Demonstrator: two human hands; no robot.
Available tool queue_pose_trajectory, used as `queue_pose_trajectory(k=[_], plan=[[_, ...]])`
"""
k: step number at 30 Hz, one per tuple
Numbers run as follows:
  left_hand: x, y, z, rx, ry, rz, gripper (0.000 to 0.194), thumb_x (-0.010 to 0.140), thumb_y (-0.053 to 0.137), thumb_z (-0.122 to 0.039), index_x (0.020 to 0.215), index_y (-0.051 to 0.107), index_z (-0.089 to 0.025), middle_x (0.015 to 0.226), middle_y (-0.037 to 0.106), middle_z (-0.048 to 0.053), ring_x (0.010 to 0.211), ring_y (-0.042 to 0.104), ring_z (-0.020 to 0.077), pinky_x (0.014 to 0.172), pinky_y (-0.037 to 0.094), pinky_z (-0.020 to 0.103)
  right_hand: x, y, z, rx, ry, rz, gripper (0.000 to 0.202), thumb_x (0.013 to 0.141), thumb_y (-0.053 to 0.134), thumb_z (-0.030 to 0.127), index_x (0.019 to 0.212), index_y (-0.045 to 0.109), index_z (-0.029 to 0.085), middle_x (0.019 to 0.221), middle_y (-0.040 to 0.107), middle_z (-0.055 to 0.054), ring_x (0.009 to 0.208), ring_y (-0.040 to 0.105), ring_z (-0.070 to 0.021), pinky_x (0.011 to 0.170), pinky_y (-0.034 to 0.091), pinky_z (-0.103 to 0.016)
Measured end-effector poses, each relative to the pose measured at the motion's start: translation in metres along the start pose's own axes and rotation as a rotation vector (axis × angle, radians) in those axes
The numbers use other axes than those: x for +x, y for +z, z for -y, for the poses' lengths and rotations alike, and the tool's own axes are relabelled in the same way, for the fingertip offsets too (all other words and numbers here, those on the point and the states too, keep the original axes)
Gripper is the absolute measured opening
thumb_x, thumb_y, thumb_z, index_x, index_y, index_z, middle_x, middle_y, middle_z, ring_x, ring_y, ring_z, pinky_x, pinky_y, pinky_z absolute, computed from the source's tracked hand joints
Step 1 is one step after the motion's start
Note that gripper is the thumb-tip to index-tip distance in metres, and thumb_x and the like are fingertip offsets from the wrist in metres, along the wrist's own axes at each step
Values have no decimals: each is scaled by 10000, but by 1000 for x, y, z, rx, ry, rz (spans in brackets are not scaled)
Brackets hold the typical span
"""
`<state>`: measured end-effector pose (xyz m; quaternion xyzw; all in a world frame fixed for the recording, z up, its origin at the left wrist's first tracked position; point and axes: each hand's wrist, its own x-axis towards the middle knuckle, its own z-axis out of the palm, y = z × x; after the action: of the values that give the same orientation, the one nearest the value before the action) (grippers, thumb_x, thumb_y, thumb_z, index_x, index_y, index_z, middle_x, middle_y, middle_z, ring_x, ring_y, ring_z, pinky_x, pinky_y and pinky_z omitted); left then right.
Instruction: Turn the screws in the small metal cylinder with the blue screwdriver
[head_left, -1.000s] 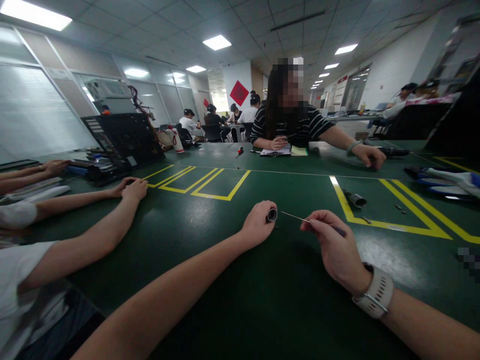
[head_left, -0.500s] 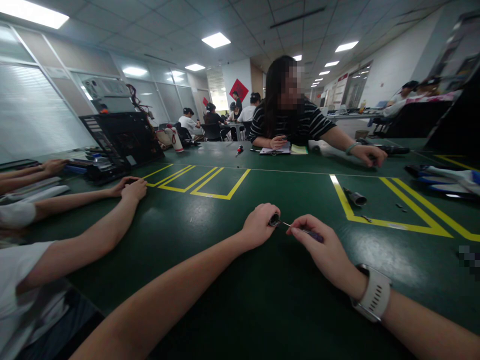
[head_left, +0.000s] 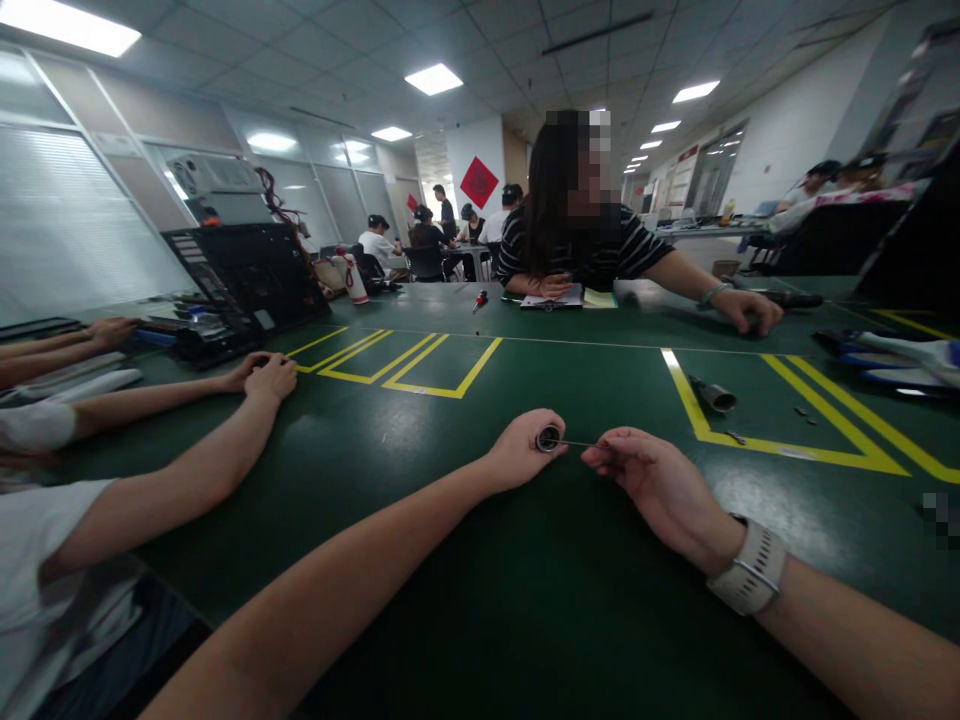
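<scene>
My left hand point(head_left: 521, 452) is wrapped round a small dark cylindrical part point(head_left: 548, 438), its round open end facing right. A thin metal screwdriver shaft point(head_left: 576, 443) reaches from that opening to the fingertips of my right hand point(head_left: 651, 480), which are pinched round the tool; its handle is hidden by the fingers. To the right, inside a yellow-taped outline, a grey hollow cone-like part point(head_left: 712, 395) lies on its side on the green table point(head_left: 465, 560). Small loose bits point(head_left: 735, 437) rest near the tape.
Across the table a person's hand point(head_left: 754, 310) reaches right, beside a clipboard point(head_left: 551, 298). Another person's hands point(head_left: 270, 375) are at the left. A red screwdriver point(head_left: 480, 299), a black computer case point(head_left: 255, 275) and blue-white items point(head_left: 892, 360) also lie about.
My right hand has turned, palm more visible, and moved slightly right; the screwdriver's handle no longer shows. The cylinder's opening faces the camera more. The person opposite has moved a hand slightly right.
</scene>
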<state>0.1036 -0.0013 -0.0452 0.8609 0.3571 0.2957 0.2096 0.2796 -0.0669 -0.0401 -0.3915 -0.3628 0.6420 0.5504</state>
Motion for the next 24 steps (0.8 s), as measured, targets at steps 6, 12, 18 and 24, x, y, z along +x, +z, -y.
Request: queue_pose_trajectory(k=[6,12,18,24], plan=[[0,1,0,35,-9,-15,87,739,589,-161,747,504,-171,751,524,-9,724,504,138,700,415,264,-3,3,0,-3,-16,0,63,673,653,234,687,627,178,709,694,-36,733,620,-173,714,415,-309],[0,2,5,134,-45,-39,58,741,559,-129,769,526,-168,776,532,3,750,501,155,698,399,287,-3,2,-1,28,-41,-30,47,688,628,213,655,628,179,656,667,-23,692,602,-169,705,410,-316],[0,3,5,129,-102,-50,86,739,539,-96,790,538,-166,813,547,11,754,502,150,688,406,284,-5,3,-1,7,-101,-123,44,654,626,195,611,630,184,601,625,-3,645,582,-164,689,407,-325],[-1,2,3,-24,-151,-121,109,707,611,-143,783,535,-163,786,573,-4,738,543,144,672,426,270,-5,7,-2,-239,-163,-213,67,647,628,241,632,614,177,602,636,-21,641,573,-179,695,403,-343]])
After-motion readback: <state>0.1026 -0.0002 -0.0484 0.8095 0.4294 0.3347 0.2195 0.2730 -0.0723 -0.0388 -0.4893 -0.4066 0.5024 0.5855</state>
